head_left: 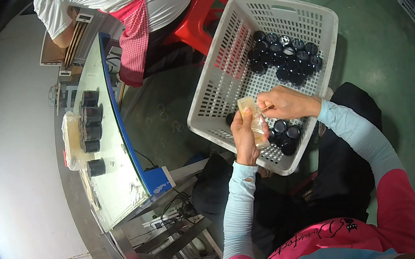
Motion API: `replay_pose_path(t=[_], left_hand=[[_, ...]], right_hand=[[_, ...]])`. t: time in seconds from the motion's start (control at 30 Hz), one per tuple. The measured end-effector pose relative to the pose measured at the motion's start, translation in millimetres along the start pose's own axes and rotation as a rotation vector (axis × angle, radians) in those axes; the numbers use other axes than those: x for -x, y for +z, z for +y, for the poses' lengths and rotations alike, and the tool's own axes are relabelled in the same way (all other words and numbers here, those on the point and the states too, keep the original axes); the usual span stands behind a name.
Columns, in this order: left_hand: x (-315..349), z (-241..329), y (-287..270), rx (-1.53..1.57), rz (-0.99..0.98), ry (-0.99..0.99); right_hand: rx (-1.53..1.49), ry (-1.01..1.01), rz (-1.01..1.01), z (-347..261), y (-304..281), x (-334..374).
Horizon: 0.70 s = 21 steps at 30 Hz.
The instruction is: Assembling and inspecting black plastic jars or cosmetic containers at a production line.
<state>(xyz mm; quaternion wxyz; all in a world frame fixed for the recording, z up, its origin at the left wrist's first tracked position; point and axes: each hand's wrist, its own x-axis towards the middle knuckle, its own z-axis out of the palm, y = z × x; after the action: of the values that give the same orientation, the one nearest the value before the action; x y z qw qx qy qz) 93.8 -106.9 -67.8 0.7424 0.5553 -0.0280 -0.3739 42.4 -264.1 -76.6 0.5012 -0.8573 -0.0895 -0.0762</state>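
Note:
My left hand (pixel 244 137) is closed around a stack of pale yellowish translucent film pieces (pixel 246 103), its thumb lying on top. The stack is held tilted over the near part of a white perforated plastic basket (pixel 331 42). At the stack's right edge, the fingers of my right hand (pixel 288 103) are pinched together; whether they grip one piece of film is too small to tell. Below my hands, inside the basket, stand several dark round jars (pixel 293 132) with shiny tops. More such dark jars (pixel 293 63) are grouped at the basket's far end.
To the left stands a glass-topped table (pixel 121 193) with a blue edge, bearing stacked dark jars (pixel 91 115) and a wrapped yellowish bundle (pixel 71 139). Another person (pixel 123 9) in a pink checked apron sits on a red stool (pixel 198 20) beyond. Cables and metal framing lie under the table.

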Motion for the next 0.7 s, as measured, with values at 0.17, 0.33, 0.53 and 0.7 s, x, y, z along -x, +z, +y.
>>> replay_pose_path(t=[0.17,0.33,0.53,0.7], left_hand=[[5.4,0.9,0.4,-0.001,-0.067,0.002],[6.5,-4.3,0.0,-0.118,-0.073,-0.004],[5.3,-6.2,3.1,-0.181,0.013,0.04],[1.6,-7.1,2.8,-0.138,0.037,0.027]], right_hand=[[-0.234,-0.002,0.118,-5.2,5.5,-0.6],[-0.215,-0.02,0.172,-2.8,10.5,1.2],[-0.191,-0.031,0.2,-6.1,11.4,2.5],[-0.13,0.037,0.233,-4.3,8.4,1.7]])
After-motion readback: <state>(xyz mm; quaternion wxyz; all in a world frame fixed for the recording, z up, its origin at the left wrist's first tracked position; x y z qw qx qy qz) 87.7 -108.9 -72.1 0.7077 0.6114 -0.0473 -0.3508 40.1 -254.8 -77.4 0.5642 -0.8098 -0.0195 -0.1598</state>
